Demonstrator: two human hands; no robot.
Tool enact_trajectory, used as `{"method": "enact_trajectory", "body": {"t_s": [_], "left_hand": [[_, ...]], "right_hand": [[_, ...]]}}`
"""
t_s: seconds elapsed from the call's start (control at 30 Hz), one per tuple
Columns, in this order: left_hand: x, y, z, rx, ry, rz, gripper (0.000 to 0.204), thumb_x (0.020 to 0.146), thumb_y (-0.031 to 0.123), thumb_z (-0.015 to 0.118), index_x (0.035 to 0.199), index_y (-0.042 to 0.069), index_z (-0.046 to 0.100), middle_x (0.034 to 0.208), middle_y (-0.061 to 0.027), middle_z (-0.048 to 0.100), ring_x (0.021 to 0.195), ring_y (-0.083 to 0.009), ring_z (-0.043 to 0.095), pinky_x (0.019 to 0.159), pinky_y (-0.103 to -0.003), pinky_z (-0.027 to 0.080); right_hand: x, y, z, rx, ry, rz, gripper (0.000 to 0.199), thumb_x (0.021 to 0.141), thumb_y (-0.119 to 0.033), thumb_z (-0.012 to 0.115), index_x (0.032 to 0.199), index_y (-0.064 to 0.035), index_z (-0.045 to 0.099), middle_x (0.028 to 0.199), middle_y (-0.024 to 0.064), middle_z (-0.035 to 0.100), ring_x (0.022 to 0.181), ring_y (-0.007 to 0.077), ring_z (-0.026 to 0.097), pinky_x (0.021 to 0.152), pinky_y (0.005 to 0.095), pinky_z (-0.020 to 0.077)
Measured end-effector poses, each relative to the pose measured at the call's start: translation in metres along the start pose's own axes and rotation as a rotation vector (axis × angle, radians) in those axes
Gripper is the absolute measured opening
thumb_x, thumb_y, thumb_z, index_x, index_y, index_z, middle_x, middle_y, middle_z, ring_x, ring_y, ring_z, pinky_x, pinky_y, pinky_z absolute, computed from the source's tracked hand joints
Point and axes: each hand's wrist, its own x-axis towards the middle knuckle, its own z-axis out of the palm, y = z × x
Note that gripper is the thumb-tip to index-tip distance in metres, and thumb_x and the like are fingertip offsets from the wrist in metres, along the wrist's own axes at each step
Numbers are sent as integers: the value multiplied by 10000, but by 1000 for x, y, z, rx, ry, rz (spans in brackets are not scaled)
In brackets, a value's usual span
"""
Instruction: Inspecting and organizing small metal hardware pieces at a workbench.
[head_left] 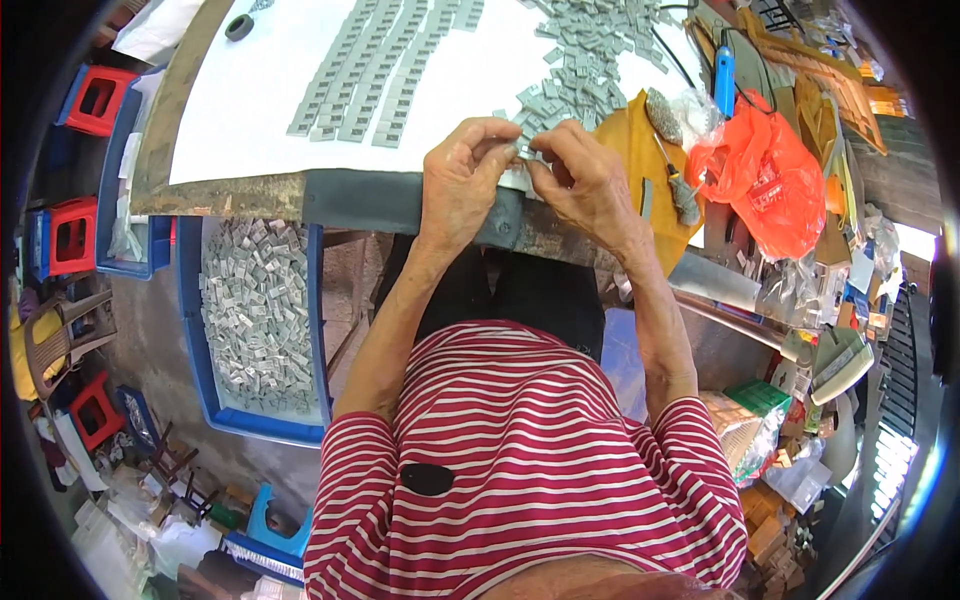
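My left hand [464,178] and my right hand [588,182] meet at the table's near edge, fingers pinched. Between their fingertips is a small grey rectangular piece [526,153], partly covered by the fingers. Just beyond them spreads a loose heap of similar grey pieces [590,75] on the white sheet. To the left of the heap, more such pieces lie in long neat rows [350,85], dark marks facing up.
A blue tray [265,425] full of grey pieces sits below the table at left. An orange-red plastic bag [765,185], a yellow cloth [640,150] and a blue-handled tool [724,80] lie on the right. Red stools [75,235] stand far left. A black ring [239,27] rests on the sheet.
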Motion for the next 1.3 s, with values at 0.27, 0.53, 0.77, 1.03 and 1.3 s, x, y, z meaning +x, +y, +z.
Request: {"method": "enact_trajectory", "body": {"t_s": [0.27,0.53,0.77,1.03,1.3], "left_hand": [[21,-4,-12,162,64,62,210,806,-18,566,1016,-8,561,914,-72,593,769,-115,592,677,-236,478],[25,-12,-16,571,135,204,252,808,1,548,1061,5,550,941,-100,581,771,-150,593,695,-260,475],[26,-16,-15,677,124,307,239,780,-30,545,1018,-17,548,912,-139,570,765,-223,585,683,-303,470],[25,-14,-15,711,104,334,221,755,-56,537,974,-28,555,897,-156,565,761,-262,583,675,-318,468],[26,-12,-14,721,94,344,198,752,-63,530,944,-24,561,888,-153,562,755,-269,578,666,-325,465]], "right_hand": [[36,19,1,-85,-44,-165,152,708,-81,620,820,-22,536,773,117,524,615,303,555,519,367,440],[92,63,31,-217,53,-166,136,741,-95,603,840,-12,561,731,113,554,584,233,562,535,327,450],[118,74,58,-297,-40,-26,136,749,-114,561,840,-14,568,829,151,578,720,332,576,656,397,460],[130,69,67,-344,-55,77,183,738,-140,545,852,-5,592,870,185,585,763,358,581,697,410,469],[130,78,75,-230,133,62,174,715,-129,577,826,4,586,787,186,608,701,329,595,649,389,479]]}}
